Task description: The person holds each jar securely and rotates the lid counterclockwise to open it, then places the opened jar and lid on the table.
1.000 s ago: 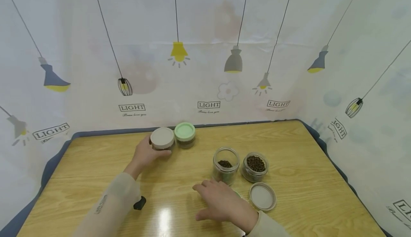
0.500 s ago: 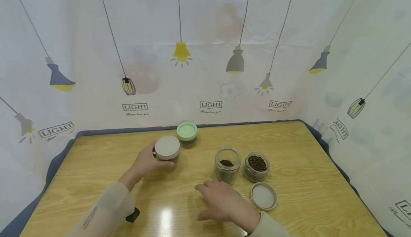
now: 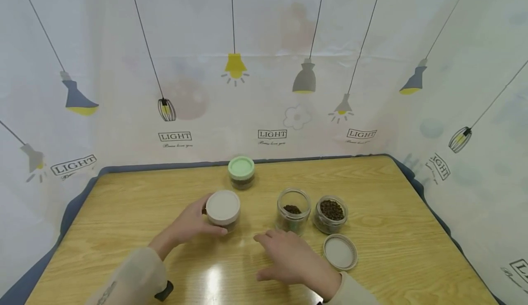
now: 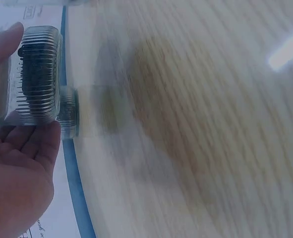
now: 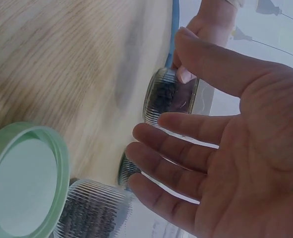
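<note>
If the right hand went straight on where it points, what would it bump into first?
Probably the white-lidded jar in the left hand: in the head view, the right hand points roughly at it. Height and depth are unclear, so it could pass under or beside it.

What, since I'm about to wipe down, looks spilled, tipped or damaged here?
Nothing stands out: I see no spill or breakage. The tall jar and short jar, both open, stand upright, the white lid lies flat on the table, and the left hand holds a lidded jar.
</note>
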`<state>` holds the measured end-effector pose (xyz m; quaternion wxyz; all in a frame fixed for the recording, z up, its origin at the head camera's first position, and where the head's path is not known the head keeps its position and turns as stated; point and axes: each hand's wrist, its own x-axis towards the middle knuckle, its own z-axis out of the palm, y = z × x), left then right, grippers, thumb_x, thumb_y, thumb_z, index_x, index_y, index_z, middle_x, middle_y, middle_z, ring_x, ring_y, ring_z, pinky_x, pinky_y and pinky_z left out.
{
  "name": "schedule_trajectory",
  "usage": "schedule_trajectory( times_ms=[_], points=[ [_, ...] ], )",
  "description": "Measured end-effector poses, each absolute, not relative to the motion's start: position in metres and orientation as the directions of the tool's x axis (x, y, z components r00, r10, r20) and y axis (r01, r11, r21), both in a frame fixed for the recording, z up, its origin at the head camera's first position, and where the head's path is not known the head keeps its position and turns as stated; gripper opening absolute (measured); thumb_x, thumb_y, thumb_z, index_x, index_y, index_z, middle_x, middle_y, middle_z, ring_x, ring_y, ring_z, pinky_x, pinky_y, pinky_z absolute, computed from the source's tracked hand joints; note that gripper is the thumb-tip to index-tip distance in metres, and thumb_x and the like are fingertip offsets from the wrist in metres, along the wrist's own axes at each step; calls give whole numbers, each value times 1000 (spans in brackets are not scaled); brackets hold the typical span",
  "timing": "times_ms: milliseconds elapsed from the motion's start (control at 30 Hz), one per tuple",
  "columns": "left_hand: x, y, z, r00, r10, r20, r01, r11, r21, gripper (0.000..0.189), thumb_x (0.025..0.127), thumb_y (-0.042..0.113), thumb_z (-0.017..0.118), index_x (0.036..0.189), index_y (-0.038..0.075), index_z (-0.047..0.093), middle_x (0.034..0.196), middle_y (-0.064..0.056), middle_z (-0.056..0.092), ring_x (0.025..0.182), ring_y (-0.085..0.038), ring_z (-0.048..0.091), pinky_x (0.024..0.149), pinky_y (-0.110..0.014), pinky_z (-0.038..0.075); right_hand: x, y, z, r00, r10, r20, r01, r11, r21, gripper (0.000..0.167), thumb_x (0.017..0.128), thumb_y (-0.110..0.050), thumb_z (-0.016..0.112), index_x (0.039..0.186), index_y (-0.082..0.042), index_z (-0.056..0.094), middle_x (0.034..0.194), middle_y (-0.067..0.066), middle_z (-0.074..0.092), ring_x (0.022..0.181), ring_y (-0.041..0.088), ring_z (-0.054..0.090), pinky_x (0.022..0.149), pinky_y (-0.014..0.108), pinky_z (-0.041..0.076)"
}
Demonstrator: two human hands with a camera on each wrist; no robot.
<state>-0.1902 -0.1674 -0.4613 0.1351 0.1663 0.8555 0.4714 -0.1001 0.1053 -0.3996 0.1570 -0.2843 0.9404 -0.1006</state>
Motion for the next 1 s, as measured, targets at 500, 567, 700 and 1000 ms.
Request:
schedule_trajectory(
  times_ms=[500, 567, 700, 1000],
  points=[
    [-164, -146, -464, -829, 560, -6, 280, 425, 861, 90, 64, 38, 90, 141, 26, 45, 132, 9, 59, 122, -20, 55, 105, -51, 40, -94, 111, -387, -840, -508, -190, -452, 849, -274, 88, 80, -64, 67, 144, -9, 41, 131, 10, 59, 110, 27, 63, 86, 43, 55],
    [-161, -143, -464, -819, 574, 1, 290, 412, 864, 90, 64, 38, 90, 141, 26, 45, 132, 9, 59, 121, -20, 56, 104, -50, 41, -93, 111, -386, -849, -504, -159, -449, 846, -288, 90, 81, -64, 65, 146, -9, 36, 134, 12, 56, 111, 29, 63, 85, 44, 55],
    [-153, -137, -463, -809, 588, -4, 285, 398, 872, 90, 62, 39, 91, 139, 30, 45, 129, 12, 60, 118, -17, 57, 102, -47, 41, -92, 108, -385, -866, -493, -84, -448, 839, -309, 91, 82, -66, 63, 147, -10, 34, 134, 11, 55, 110, 27, 64, 81, 43, 56],
    [-140, -125, -464, -757, 653, -34, 289, 381, 878, 84, 68, 41, 87, 138, 38, 42, 129, 18, 58, 118, -11, 56, 103, -43, 41, -88, 94, -393, -890, -455, -41, -428, 863, -269, 101, 77, -80, 54, 148, -10, 33, 131, 8, 52, 101, 22, 63, 73, 38, 56]
  ],
)
